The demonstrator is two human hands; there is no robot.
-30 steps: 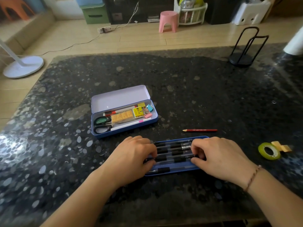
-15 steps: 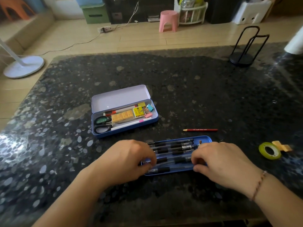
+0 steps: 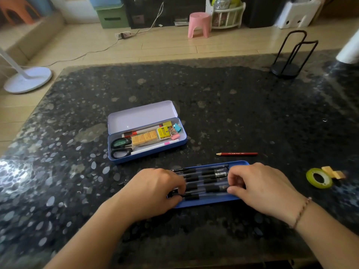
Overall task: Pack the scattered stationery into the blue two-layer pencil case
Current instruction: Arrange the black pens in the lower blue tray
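The blue pencil case (image 3: 151, 154) lies open left of centre, its pale lid (image 3: 141, 115) folded back. Inside are green-handled scissors (image 3: 120, 147), yellow erasers (image 3: 144, 137), binder clips and thin pens. Its separate blue tray (image 3: 209, 203) lies in front of me with several black pens (image 3: 207, 179) side by side in it. My left hand (image 3: 153, 193) grips the tray's left end, fingers curled over the pens, thumb at the near edge. My right hand (image 3: 260, 187) grips the right end likewise. A red pencil (image 3: 237, 153) lies just behind the tray.
A green tape roll (image 3: 318, 178) and small yellow pieces (image 3: 333, 172) lie to the right. A black wire stand (image 3: 287, 61) stands at the back right. The table is dark speckled stone, with its far edge against a wooden floor.
Both hands have slid from pressing on top of the pens toward me and now curl round the tray's two ends. The tray has hardly moved.
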